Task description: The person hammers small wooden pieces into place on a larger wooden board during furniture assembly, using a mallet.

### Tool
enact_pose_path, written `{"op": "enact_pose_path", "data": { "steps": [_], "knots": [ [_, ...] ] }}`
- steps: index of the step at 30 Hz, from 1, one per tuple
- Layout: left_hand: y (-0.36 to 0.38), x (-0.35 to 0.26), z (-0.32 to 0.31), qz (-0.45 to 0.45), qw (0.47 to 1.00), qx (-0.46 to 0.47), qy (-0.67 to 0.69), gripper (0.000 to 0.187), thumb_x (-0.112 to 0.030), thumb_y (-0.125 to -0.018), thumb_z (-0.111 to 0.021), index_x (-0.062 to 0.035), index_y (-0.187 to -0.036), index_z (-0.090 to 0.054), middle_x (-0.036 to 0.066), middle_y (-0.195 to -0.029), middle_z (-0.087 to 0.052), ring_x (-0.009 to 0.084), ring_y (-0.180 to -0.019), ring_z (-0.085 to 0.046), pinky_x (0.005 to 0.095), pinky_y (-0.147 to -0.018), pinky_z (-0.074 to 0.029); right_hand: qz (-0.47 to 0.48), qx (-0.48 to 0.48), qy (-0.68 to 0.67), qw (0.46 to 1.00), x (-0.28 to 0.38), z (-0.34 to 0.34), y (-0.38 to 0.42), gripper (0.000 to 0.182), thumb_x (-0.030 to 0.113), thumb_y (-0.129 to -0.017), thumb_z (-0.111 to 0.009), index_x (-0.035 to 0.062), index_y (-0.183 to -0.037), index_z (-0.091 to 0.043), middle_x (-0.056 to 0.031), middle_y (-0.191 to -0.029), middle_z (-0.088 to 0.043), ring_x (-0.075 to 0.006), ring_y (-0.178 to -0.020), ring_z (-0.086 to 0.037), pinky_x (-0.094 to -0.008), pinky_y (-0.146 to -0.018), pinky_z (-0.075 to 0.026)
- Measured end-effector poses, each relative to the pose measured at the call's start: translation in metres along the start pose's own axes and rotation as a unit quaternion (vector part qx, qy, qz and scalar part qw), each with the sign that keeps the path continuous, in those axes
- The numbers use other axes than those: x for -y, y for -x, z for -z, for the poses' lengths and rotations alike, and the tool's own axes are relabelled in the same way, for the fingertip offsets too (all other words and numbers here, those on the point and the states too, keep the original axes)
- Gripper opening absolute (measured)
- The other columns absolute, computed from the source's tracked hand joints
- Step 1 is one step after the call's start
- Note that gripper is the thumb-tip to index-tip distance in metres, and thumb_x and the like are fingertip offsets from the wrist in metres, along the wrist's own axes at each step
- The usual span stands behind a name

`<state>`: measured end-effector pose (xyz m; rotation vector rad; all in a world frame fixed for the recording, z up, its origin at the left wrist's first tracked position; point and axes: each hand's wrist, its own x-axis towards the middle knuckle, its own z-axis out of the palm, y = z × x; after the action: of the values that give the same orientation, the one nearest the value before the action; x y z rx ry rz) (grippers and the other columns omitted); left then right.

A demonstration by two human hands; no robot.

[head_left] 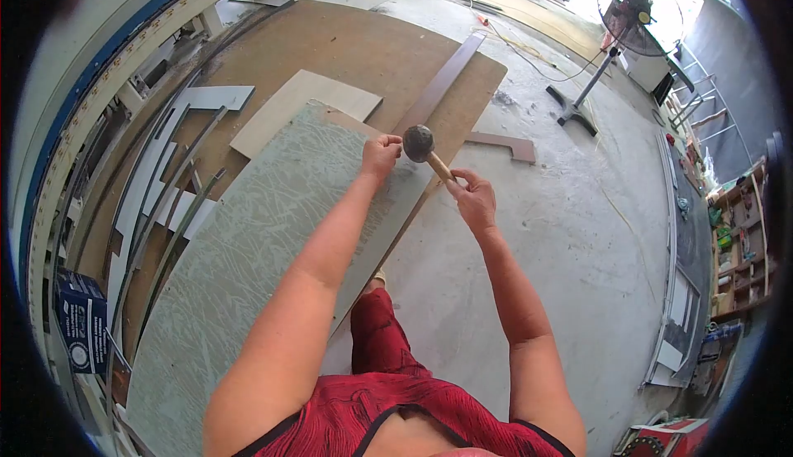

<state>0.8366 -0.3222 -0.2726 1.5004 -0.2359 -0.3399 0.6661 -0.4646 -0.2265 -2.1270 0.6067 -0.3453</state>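
Observation:
My right hand grips the wooden handle of a mallet with a round dark head. The head is raised above the right edge of a greenish patterned board. Just left of the mallet head, my left hand is closed near the board's far right corner, its fingertips pinched; what they hold is too small to make out. A long brownish strip runs away from my hands over the brown table. A pale board lies beyond the patterned one.
Grey cut strips and a blue box are at the left beside a long machine. An L-shaped piece is at the table's right side. A standing fan is at the far right, with cables on the floor and a wooden shelf.

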Motion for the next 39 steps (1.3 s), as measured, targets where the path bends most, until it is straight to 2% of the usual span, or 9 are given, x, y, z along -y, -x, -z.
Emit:
{"op": "enact_pose_path", "data": {
  "steps": [7,10,13,18,22,27,31,34,39],
  "knots": [
    [0.036,-0.028,0.015,0.138,0.976,-0.044,0.165,0.015,-0.012,-0.080,-0.055,-0.0086,-0.094,-0.057,-0.001,-0.067,-0.048,0.0059,-0.048,-0.043,0.0190,-0.037,-0.029,0.004,-0.027,-0.149,0.988,-0.004,-0.005,0.006,0.028,0.024,-0.076,-0.064,0.0125,-0.102,-0.065,-0.0033,-0.064,-0.059,-0.0106,-0.057,-0.053,-0.0276,-0.056,-0.042],
    [0.043,-0.014,0.033,0.226,0.937,-0.068,0.258,0.013,-0.014,-0.081,-0.056,-0.0086,-0.093,-0.056,0.001,-0.070,-0.049,0.0087,-0.054,-0.047,0.0212,-0.041,-0.036,-0.007,-0.023,-0.123,0.992,-0.020,-0.014,0.003,0.029,0.023,-0.076,-0.065,0.0103,-0.102,-0.064,-0.0019,-0.062,-0.057,-0.0091,-0.055,-0.051,-0.0267,-0.054,-0.040],
    [0.069,-0.031,0.044,0.269,0.903,-0.113,0.315,0.015,-0.013,-0.082,-0.055,-0.0060,-0.094,-0.053,0.005,-0.077,-0.050,0.0157,-0.064,-0.051,0.0267,-0.054,-0.045,0.003,-0.025,-0.144,0.989,-0.031,-0.026,-0.004,0.029,0.022,-0.076,-0.065,0.0095,-0.102,-0.064,-0.0015,-0.061,-0.057,-0.0091,-0.054,-0.051,-0.0268,-0.054,-0.040],
    [0.129,-0.065,0.075,0.249,0.870,-0.100,0.413,0.017,-0.005,-0.083,-0.047,0.0008,-0.099,-0.048,0.011,-0.086,-0.050,0.0273,-0.079,-0.054,0.0378,-0.076,-0.049,-0.002,-0.020,-0.167,0.986,0.016,-0.007,0.026,0.028,0.022,-0.076,-0.065,0.0097,-0.101,-0.064,-0.0029,-0.064,-0.058,-0.0094,-0.060,-0.053,-0.0273,-0.058,-0.042],
    [0.170,-0.064,0.098,0.229,0.834,-0.094,0.493,0.021,0.002,-0.083,-0.040,0.0049,-0.103,-0.047,0.016,-0.095,-0.054,0.0318,-0.092,-0.056,0.0423,-0.084,-0.050,0.114,-0.039,-0.097,0.988,0.032,-0.019,0.053,0.026,0.023,-0.075,-0.065,0.0123,-0.099,-0.064,-0.0074,-0.077,-0.062,-0.0178,-0.069,-0.058,-0.0325,-0.064,-0.045],
    [0.223,-0.076,0.107,0.179,0.814,-0.064,0.549,0.025,0.003,-0.084,-0.038,0.0064,-0.108,-0.045,0.020,-0.103,-0.054,0.0333,-0.098,-0.055,0.0418,-0.085,-0.051,0.234,-0.030,0.026,0.972,0.050,-0.047,0.081,0.027,0.022,-0.070,-0.066,0.0178,-0.097,-0.063,-0.0097,-0.083,-0.061,-0.0290,-0.080,-0.058,-0.0396,-0.069,-0.047],
    [0.247,-0.087,0.104,0.165,0.837,-0.086,0.515,0.025,0.006,-0.084,-0.036,0.0069,-0.105,-0.048,0.021,-0.106,-0.055,0.0336,-0.104,-0.054,0.0411,-0.087,-0.051,0.277,-0.053,0.094,0.955,0.044,-0.078,0.090,0.023,0.020,-0.069,-0.065,0.0166,-0.092,-0.062,-0.0081,-0.075,-0.055,-0.0272,-0.078,-0.056,-0.0391,-0.067,-0.047],
    [0.258,-0.085,0.106,0.157,0.838,-0.102,0.513,0.023,0.007,-0.085,-0.036,0.0066,-0.104,-0.049,0.021,-0.106,-0.055,0.0341,-0.104,-0.054,0.0408,-0.087,-0.052,0.267,-0.045,0.105,0.957,0.039,-0.086,0.096,0.023,0.020,-0.068,-0.066,0.0164,-0.091,-0.062,-0.0079,-0.076,-0.055,-0.0277,-0.078,-0.055,-0.0387,-0.065,-0.046],
    [0.268,-0.078,0.100,0.158,0.836,-0.120,0.512,0.023,0.006,-0.085,-0.036,0.0059,-0.105,-0.047,0.021,-0.107,-0.054,0.0349,-0.102,-0.056,0.0411,-0.085,-0.052,0.320,-0.051,0.070,0.943,0.041,-0.088,0.107,0.028,0.016,-0.067,-0.067,0.0129,-0.094,-0.062,-0.0098,-0.087,-0.056,-0.0299,-0.089,-0.051,-0.0397,-0.076,-0.043]
  ]
}}
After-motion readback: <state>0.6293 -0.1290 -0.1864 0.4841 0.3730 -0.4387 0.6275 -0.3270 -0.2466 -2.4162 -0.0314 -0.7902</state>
